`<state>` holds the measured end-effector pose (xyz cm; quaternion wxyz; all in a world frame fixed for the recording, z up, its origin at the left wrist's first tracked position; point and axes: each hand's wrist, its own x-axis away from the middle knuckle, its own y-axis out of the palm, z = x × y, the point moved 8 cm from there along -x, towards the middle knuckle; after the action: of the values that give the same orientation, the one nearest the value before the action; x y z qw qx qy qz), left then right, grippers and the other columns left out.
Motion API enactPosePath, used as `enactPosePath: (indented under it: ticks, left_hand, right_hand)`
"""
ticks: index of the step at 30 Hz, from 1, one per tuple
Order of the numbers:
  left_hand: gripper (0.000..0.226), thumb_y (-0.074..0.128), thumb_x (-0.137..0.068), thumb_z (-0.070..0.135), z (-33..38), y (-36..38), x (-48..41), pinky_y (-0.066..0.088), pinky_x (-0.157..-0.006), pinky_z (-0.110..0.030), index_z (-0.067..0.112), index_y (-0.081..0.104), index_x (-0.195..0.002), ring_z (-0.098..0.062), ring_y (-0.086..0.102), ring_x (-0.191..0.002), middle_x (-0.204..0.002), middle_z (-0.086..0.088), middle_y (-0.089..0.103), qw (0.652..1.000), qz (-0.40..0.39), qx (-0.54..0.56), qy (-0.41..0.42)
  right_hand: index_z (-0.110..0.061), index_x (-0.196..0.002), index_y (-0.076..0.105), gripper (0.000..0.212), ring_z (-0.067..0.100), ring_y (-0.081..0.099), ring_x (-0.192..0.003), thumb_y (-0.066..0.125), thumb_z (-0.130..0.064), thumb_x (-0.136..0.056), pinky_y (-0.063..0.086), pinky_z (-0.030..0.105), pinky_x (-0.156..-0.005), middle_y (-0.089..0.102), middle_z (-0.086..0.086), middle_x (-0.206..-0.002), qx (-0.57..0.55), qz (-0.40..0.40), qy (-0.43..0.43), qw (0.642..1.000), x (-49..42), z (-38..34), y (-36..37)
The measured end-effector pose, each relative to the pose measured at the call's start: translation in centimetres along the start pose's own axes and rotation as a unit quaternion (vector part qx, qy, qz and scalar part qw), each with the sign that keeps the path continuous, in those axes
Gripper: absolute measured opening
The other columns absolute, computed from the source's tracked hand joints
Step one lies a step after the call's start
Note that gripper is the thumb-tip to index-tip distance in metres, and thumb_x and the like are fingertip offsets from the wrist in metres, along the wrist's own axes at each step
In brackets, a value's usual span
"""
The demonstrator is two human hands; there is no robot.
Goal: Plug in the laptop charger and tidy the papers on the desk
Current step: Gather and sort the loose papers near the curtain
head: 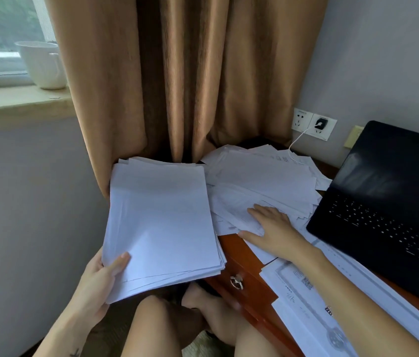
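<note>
The person's bare knees (151,325) fill the bottom edge, and just above them the left hand (95,287) grips a thick stack of white papers (162,222) by its lower left corner. The thumb (119,264) is pressed on the top sheet and the other fingers are curled out of sight underneath. The stack hangs off the left end of the wooden desk (239,256), with its far end near the curtain (190,73).

Beside it, the right hand (272,230) lies flat on a heap of loose papers (260,181) on the desk. Its fingers (257,211) are straight and spread, and its thumb reaches out by the near edge of the heap. More printed sheets (306,292) lie along the desk under that forearm, above a drawer with a brass pull (236,282).

An open black laptop (388,202) stands to the right of the heap. On the wall behind, a black charger plug (321,123) sits in the right-hand socket, and its white cable (298,137) drops onto the papers. A second wall socket (302,119) is just to the left of it. Far left, a white mug (43,64) stands on the windowsill (10,101).
</note>
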<state>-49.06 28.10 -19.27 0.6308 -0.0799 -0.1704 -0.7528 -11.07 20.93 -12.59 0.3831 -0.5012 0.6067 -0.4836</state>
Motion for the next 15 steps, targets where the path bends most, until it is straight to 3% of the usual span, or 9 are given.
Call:
enactPosePath:
  ticks: [2, 4, 9, 12, 14, 15]
  left_hand:
    - [0.026, 0.063, -0.101, 0.011, 0.5, -0.5, 0.2, 0.056, -0.092, -0.055, 0.022, 0.063, -0.125, -0.038, 0.072, -0.103, -0.112, -0.01, 0.078, 1.0, 0.004, 0.003, 0.008]
    - [0.024, 0.063, -0.101, 0.011, 0.7, -1.1, 0.3, 0.055, -0.092, -0.054, 0.022, 0.064, -0.122, -0.037, 0.072, -0.102, -0.109, -0.009, 0.079, 1.0, 0.011, 0.004, 0.014]
    - [0.024, 0.064, -0.1, 0.011, 0.7, -1.6, 0.4, 0.055, -0.094, -0.054, 0.022, 0.064, -0.123, -0.036, 0.073, -0.102, -0.11, -0.009, 0.079, 1.0, 0.018, 0.015, 0.014]
    - [0.025, 0.063, -0.1, 0.01, 0.5, -1.0, 0.5, 0.055, -0.092, -0.052, 0.021, 0.064, -0.122, -0.035, 0.073, -0.1, -0.109, -0.008, 0.079, 1.0, 0.009, 0.021, 0.017]
    - [0.027, 0.063, -0.1, 0.01, 0.5, -0.5, 0.5, 0.055, -0.093, -0.053, 0.02, 0.064, -0.125, -0.037, 0.073, -0.103, -0.112, -0.009, 0.078, 1.0, 0.0, 0.025, 0.015]
    - [0.028, 0.063, -0.1, 0.01, 0.4, -0.2, 0.5, 0.055, -0.094, -0.054, 0.02, 0.063, -0.127, -0.037, 0.073, -0.104, -0.113, -0.01, 0.078, 1.0, -0.005, 0.026, 0.015]
  right_hand:
    - [-0.021, -0.151, 0.041, 0.065, 0.023, 0.04, -0.138, 0.048, -0.058, -0.099, 0.036, 0.035, -0.11, 0.046, -0.004, -0.15, 0.029, 0.025, -0.044, 0.998, 0.0, -1.1, -0.7]
    - [-0.017, -0.139, 0.052, 0.047, 0.025, 0.055, -0.116, 0.049, -0.043, -0.1, 0.049, 0.038, -0.089, 0.061, -0.002, -0.126, 0.056, 0.046, -0.082, 0.994, 0.1, -2.1, -1.0]
    - [-0.018, -0.107, 0.066, 0.027, 0.018, 0.059, -0.072, 0.041, -0.026, -0.106, 0.051, 0.036, -0.061, 0.064, -0.004, -0.079, 0.119, 0.128, -0.093, 0.98, 0.4, -2.4, -2.7]
    - [-0.019, -0.098, 0.069, 0.024, 0.015, 0.05, -0.054, 0.048, -0.027, -0.106, 0.041, 0.032, -0.052, 0.056, -0.006, -0.06, -0.003, 0.187, -0.044, 0.981, 0.6, -0.9, -4.2]
    - [-0.024, -0.09, 0.068, 0.025, 0.015, 0.056, -0.062, 0.05, -0.032, -0.105, 0.047, 0.033, -0.061, 0.061, -0.004, -0.064, -0.132, 0.195, 0.022, 0.972, 0.6, 0.8, -4.6]
    - [-0.023, -0.092, 0.071, 0.026, 0.014, 0.062, -0.075, 0.051, -0.034, -0.105, 0.05, 0.033, -0.071, 0.069, -0.005, -0.076, -0.193, 0.199, 0.05, 0.959, 0.7, 1.4, -4.8]
